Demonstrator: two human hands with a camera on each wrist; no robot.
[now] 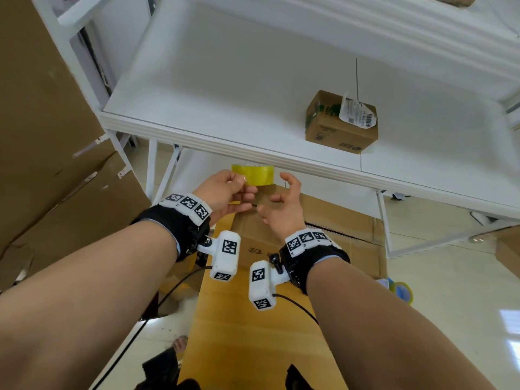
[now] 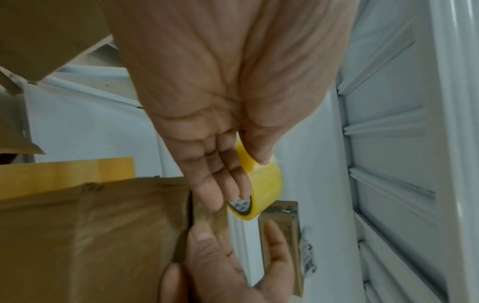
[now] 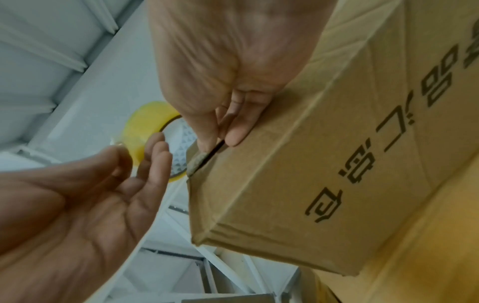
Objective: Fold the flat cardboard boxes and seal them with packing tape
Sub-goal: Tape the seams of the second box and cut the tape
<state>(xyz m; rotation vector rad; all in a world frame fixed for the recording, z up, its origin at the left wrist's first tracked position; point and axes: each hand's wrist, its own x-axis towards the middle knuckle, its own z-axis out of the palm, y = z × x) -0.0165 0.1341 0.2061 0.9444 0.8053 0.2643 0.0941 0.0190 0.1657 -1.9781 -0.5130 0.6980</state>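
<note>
The left hand (image 1: 225, 192) is raised in front of the white shelf (image 1: 197, 88), its thumb and fingers (image 2: 220, 184) curled round a roll of yellow packing tape (image 1: 254, 174), which it holds in the air just above the far end of the cardboard box (image 3: 324, 174). The right hand (image 1: 281, 204) sits just beside it, palm turned inward, its fingers (image 3: 238, 131) loosely spread and gripping nothing; two fingertips rest on the box's top edge by the slit where the flaps meet. The box lies on a yellowish wooden plank (image 1: 253, 333) running away from the person. Large brown cardboard sheets (image 1: 42, 122) lean at the left, a small taped carton with a white label (image 1: 342, 122) stands well apart on the shelf, and another tape roll (image 1: 403, 291) lies on the floor at the right. The head view hides the roll's core behind the left hand (only the yellow outer band shows), whereas the left wrist view shows the patterned inner core (image 2: 242, 205) and a clear strip of tape (image 2: 210, 217) running from the roll down to the box edge; the right wrist view alone shows the black printed characters (image 3: 362, 153) on the box side
</note>
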